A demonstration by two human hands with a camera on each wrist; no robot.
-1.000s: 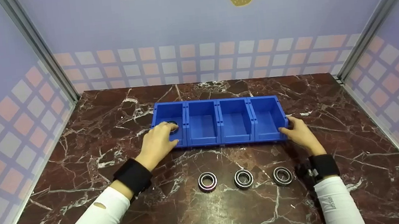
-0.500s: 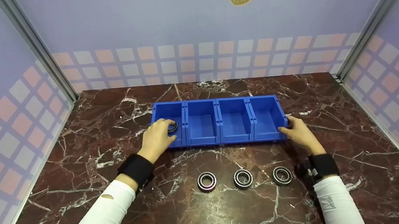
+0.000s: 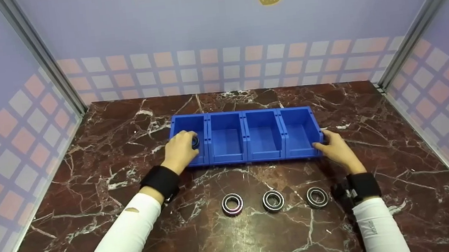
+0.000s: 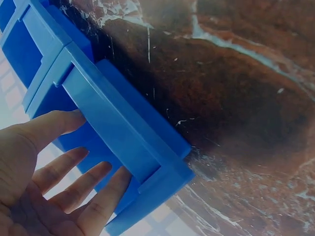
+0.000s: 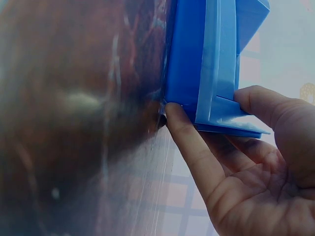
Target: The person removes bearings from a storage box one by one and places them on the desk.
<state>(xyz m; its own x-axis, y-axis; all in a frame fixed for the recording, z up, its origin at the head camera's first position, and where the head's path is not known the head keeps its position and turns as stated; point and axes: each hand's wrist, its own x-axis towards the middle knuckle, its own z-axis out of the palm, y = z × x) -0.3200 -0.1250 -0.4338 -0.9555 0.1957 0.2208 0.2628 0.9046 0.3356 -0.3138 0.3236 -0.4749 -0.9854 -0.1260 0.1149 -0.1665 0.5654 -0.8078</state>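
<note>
A row of several joined blue storage bins (image 3: 226, 138) stands on the marbled table. My left hand (image 3: 179, 151) reaches into the leftmost bin. Beside its fingertips, a dark ring bearing (image 3: 195, 141) shows inside that bin. In the left wrist view, the thumb and fingers (image 4: 93, 179) are spread apart behind the bin's front lip (image 4: 113, 123), with nothing seen between them; the bearing is hidden there. My right hand (image 3: 335, 149) holds the front corner of the rightmost bin (image 5: 221, 98), thumb on its front lip and fingers against the outer side.
Three metal ring bearings lie in a line in front of the bins: a left one (image 3: 232, 204), a middle one (image 3: 273, 201) and a right one (image 3: 317, 197). Printed panels (image 3: 214, 27) enclose the table (image 3: 169, 240) at the back and sides.
The left hand has shifted slightly up and right within the leftmost bin, and its thumb is now less visible from above. The right hand and the three bearings in front stay put.
</note>
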